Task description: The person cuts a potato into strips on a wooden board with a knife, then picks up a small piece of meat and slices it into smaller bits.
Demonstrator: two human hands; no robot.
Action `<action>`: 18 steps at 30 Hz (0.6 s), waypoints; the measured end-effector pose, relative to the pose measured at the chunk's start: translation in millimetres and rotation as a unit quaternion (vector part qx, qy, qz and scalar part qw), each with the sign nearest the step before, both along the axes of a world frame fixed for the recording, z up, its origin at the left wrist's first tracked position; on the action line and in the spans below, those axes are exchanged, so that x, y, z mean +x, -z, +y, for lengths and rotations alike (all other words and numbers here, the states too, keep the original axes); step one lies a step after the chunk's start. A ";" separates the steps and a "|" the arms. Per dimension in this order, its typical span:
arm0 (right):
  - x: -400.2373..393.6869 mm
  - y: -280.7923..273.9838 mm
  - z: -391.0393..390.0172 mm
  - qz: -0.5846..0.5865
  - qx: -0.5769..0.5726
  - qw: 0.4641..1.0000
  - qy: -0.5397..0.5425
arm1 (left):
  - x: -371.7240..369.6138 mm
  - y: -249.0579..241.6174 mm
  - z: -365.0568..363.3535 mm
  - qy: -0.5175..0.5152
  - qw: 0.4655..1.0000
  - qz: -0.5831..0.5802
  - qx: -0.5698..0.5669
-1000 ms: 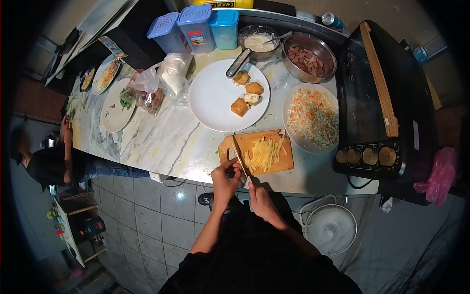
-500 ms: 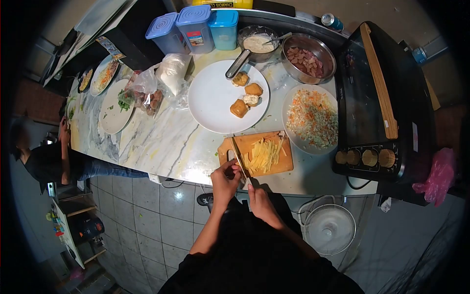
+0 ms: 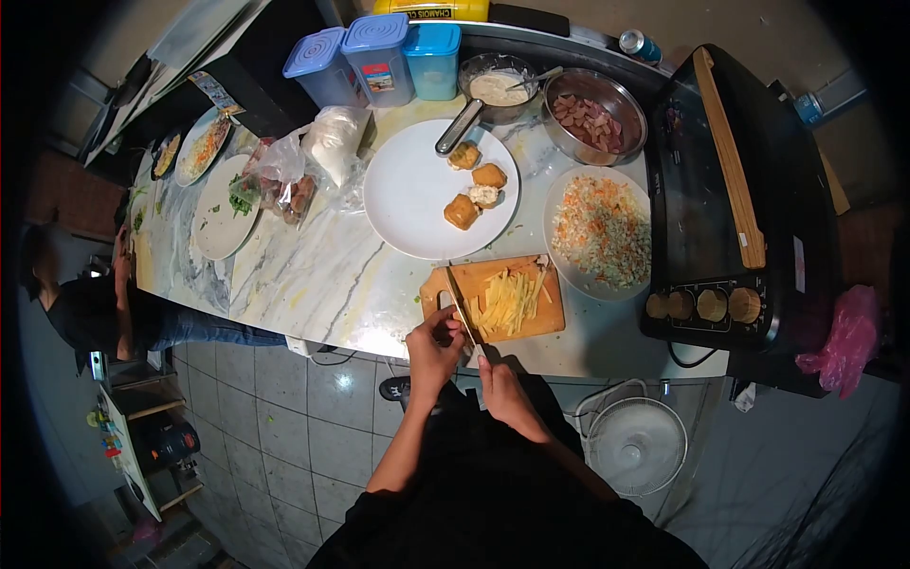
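Note:
My right hand is wrapped round the handle of a kitchen knife, whose blade slants across the left part of a wooden cutting board. Beside the blade, my left hand is closed in a pinch at the board's front edge. Whatever its fingertips hold is too small and covered to make out. Thin pale-yellow strips lie in a pile on the board, right of the knife. Just behind the board is a large white plate bearing several browned, fried-looking pieces and a metal-handled utensil.
A plate of diced vegetables stands right, beside a black oven. Behind are a steel bowl of cut meat, a bowl of creamy mixture and lidded containers. Another person stands left. A fan sits below the counter.

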State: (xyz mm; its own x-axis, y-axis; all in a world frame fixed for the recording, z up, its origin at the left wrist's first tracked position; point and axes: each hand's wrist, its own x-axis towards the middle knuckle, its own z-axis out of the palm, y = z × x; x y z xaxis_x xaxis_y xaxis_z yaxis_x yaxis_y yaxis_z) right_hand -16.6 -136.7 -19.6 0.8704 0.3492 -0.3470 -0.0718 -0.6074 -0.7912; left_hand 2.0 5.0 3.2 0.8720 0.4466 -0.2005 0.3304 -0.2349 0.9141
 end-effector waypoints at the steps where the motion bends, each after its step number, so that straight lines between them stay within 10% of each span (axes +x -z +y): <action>1: 1.3 -2.4 0.1 0.003 0.002 1.000 -0.003 | 0.4 -1.1 0.1 0.001 1.000 0.002 -0.002; 18: -3.4 6.2 1.6 -0.006 0.011 1.000 -0.005 | 53.9 -28.7 28.3 0.002 0.988 -0.130 0.085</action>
